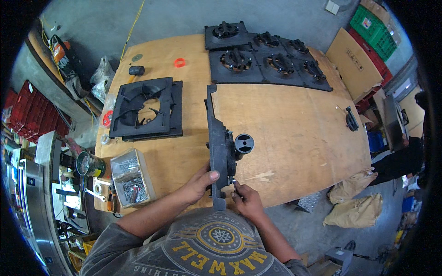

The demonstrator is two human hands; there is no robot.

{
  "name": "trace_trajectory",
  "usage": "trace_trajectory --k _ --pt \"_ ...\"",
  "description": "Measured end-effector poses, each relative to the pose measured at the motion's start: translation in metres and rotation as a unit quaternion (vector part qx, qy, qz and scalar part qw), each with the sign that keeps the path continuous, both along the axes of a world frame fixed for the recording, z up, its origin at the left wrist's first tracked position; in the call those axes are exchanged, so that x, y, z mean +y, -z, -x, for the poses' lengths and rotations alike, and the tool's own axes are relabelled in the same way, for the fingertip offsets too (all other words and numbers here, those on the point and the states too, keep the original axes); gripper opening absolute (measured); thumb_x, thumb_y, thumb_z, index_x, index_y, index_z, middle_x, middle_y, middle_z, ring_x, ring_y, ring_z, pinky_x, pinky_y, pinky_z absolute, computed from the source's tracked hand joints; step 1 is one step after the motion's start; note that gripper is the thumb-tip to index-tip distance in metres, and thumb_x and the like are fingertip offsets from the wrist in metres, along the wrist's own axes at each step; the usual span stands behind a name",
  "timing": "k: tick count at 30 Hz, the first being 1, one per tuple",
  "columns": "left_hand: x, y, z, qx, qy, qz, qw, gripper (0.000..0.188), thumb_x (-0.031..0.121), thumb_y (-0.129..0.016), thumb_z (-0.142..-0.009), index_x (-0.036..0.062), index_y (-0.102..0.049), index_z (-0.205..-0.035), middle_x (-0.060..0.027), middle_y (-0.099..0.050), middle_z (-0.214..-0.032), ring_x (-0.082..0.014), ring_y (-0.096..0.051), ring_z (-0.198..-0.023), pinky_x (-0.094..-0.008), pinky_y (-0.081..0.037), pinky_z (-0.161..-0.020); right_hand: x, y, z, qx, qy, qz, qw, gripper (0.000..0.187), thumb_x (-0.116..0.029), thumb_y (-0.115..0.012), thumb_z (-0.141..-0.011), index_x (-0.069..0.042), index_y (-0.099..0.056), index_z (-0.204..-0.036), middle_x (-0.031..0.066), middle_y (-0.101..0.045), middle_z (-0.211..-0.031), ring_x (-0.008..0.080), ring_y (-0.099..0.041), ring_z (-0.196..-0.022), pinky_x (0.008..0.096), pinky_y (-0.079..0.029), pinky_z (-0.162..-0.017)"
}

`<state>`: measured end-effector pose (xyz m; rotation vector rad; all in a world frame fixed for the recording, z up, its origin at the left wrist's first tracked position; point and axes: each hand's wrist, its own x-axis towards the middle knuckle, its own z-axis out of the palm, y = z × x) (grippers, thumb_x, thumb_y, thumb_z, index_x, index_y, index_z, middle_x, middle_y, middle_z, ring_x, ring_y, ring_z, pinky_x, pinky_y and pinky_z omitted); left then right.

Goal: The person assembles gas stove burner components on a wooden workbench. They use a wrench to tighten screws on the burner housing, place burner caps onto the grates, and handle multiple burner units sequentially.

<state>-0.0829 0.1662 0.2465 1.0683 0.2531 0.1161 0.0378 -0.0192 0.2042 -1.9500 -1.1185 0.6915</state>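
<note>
Left hand [201, 183] grip pinching on-edge black burner grate [218, 152], right hand [249, 200] grip round slim tool [236, 184] at burner side

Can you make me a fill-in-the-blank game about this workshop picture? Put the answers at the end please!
1. The hand with its thumb on the upright black plate is the person's ____ one.
2. The black burner plates grouped at the far side number ____.
3. The open box of small metal parts is divided into ____ compartments.
4. The topmost plastic crate at the upper right is coloured ____.

Missing words: left; six; two; green.
</note>
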Motion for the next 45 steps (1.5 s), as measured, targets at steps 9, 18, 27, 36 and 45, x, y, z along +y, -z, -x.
trace_trajectory --k 9,18,27,36,45 --pt "0.002 0.005 -0.006 -0.007 0.016 -0.04 0.999 0.102 0.069 -0.056 -0.082 -0.004 -0.026 -0.148 -0.0183 -0.043 -0.141 -0.0275 -0.04 -0.131 -0.0414 -0.032 -0.109 0.014 -0.067 -0.019 0.222 0.019 0.117 0.968 0.023 -0.014 -0.059 -0.088 0.005 -0.066 -0.101 0.0139 -0.063 -0.074 0.0125 -0.057 -0.067 0.0337 -0.046 -0.062" --pt "-0.003 -0.011 -0.001 0.031 0.004 -0.018 0.999 0.1 0.066 -0.057 -0.084 -0.0036 -0.024 -0.149 -0.0186 -0.041 -0.142 -0.0273 -0.04 -0.132 -0.0413 -0.032 -0.11 -0.007 -0.01 -0.008 -0.054 -0.023 0.05 0.997 0.047 -0.018 -0.059 -0.088 -0.001 -0.054 -0.132 0.0198 -0.063 -0.091 0.0377 -0.064 -0.077 0.044 -0.053 -0.074" --pt "-0.003 -0.006 -0.003 0.01 -0.004 -0.027 1.0 0.096 0.064 -0.055 -0.087 -0.0035 -0.025 -0.148 -0.0173 -0.045 -0.139 -0.0265 -0.044 -0.129 -0.0409 -0.033 -0.109 -0.001 0.006 0.005 -0.134 0.0 0.024 0.991 0.051 -0.019 -0.062 -0.083 0.0 -0.056 -0.13 0.0169 -0.064 -0.09 0.0384 -0.064 -0.072 0.047 -0.054 -0.066" --pt "-0.006 -0.01 -0.006 0.038 -0.005 -0.022 0.999 0.099 0.067 -0.057 -0.083 -0.0041 -0.029 -0.146 -0.0175 -0.047 -0.136 -0.0251 -0.047 -0.125 -0.0406 -0.038 -0.105 0.01 -0.043 -0.023 0.125 -0.019 0.102 0.987 0.041 -0.016 -0.061 -0.079 0.005 -0.064 -0.114 0.0287 -0.066 -0.08 0.0395 -0.067 -0.074 0.0398 -0.053 -0.07" --pt "-0.011 -0.016 -0.006 0.046 -0.019 -0.025 0.998 0.099 0.066 -0.06 -0.081 -0.0033 -0.031 -0.145 -0.0175 -0.046 -0.137 -0.0261 -0.046 -0.126 -0.0405 -0.038 -0.106 -0.01 -0.009 -0.013 -0.07 0.006 0.033 0.997 0.049 -0.014 -0.061 -0.084 -0.003 -0.055 -0.132 0.0181 -0.062 -0.091 0.0378 -0.064 -0.076 0.0437 -0.053 -0.068"
